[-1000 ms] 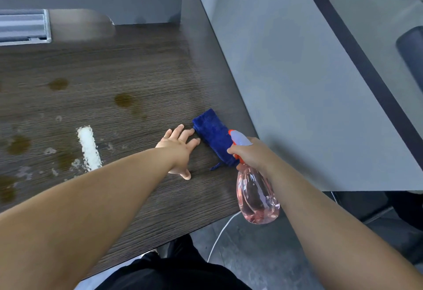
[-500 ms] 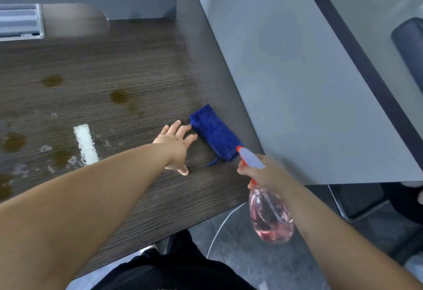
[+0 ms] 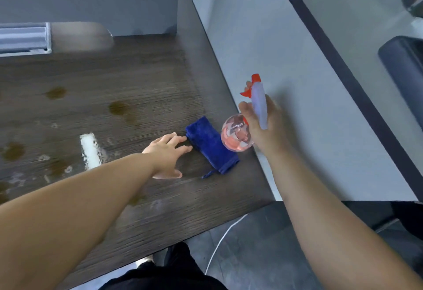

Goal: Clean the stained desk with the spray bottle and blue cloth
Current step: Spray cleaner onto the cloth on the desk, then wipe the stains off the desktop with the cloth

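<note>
The right hand (image 3: 263,127) and the round clear plastic spray bottle (image 3: 237,135) of pink liquid, with white head and red trigger, were blurred. Its neck was hidden inside curled fingers gripping it. The bottle hung tilted over the table's right side, covering part of a folded blue cloth (image 3: 209,149) lying on the dark wood-grain table (image 3: 137,72). The left hand (image 3: 167,155) lay flat, fingers spread, tips at the cloth's edge; contact was unclear. Brown stains (image 3: 117,107) and a white streak (image 3: 89,150) lay further left.
</note>
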Demonstrator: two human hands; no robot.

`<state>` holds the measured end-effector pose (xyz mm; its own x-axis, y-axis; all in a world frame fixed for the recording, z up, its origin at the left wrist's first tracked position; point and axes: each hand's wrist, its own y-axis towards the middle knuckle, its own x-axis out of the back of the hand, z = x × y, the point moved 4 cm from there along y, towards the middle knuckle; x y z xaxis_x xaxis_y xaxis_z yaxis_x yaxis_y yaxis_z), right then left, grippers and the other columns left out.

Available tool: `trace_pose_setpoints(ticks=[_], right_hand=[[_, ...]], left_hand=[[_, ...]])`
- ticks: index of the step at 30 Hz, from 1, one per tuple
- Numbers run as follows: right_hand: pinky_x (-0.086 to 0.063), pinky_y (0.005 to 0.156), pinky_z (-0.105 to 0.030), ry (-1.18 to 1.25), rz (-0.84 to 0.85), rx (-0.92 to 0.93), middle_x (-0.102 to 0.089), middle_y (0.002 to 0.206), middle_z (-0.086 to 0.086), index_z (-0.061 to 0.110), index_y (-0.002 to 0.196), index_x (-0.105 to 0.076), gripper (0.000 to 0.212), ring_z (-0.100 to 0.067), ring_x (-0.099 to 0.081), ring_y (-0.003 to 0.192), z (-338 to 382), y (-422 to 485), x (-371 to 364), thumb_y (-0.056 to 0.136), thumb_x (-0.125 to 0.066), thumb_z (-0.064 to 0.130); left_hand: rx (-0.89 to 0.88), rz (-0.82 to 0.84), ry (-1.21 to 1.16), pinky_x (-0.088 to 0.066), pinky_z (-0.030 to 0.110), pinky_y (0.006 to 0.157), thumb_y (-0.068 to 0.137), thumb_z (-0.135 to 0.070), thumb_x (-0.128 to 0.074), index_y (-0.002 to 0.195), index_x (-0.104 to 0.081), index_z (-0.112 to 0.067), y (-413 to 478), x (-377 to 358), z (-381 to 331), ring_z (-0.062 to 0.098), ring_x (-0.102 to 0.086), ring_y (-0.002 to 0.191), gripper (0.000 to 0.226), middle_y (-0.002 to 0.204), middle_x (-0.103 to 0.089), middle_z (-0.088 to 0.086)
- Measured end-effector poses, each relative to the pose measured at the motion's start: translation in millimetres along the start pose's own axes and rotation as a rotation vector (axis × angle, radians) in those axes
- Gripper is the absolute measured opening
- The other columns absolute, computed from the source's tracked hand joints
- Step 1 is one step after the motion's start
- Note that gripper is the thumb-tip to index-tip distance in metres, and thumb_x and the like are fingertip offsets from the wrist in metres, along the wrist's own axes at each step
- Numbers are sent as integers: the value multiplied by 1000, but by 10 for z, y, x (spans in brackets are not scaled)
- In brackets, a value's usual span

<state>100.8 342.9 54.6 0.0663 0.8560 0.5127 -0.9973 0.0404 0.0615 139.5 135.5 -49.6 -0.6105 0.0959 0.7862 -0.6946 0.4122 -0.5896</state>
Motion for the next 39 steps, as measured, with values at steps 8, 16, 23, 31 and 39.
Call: trace_pose_setpoints(ticks=[8,16,23,31,39], right_hand=[[-34,82,0,29,-63,-10,-57,112,5,1,128,-52,54,2,-52,101,-61,510,-246,87,-63,34],[-50,86,-18,140,26,-265,-59,103,10,23,123,-53,46,-7,-59,97,-330,560,-385,84,-65,43],[-42,102,-35,-265,-127,-273,-44,139,-10,11,135,-45,56,-23,-44,127,-697,-311,-498,85,-67,23],[-44,89,-36,-697,305,-223,-56,126,-8,16,133,-49,49,-26,-51,115,-784,-163,-734,90,-56,36],[-46,73,-35,-475,171,26,-56,93,-1,7,93,-64,20,-22,-54,83,-311,-273,-560,73,-67,6]], left_hand=[[19,-3,-4,-5,38,117,81,-53,-63,149,-7,-35,38,-32,-15,22,10,145,90,158,5,-4],[39,12,-7,-3,38,117,80,-52,-63,149,-7,-35,53,-45,-6,22,11,145,91,158,6,-4],[43,3,-23,-4,39,117,80,-50,-64,149,-9,-35,31,-18,-33,22,10,146,90,158,4,-5],[31,4,-72,-2,39,117,83,-48,-63,150,-10,-33,20,-38,-14,21,11,145,87,158,4,-5],[178,-261,-447,-23,35,111,95,-35,-49,137,-44,-29,-389,69,383,23,-24,137,43,143,-38,0]])
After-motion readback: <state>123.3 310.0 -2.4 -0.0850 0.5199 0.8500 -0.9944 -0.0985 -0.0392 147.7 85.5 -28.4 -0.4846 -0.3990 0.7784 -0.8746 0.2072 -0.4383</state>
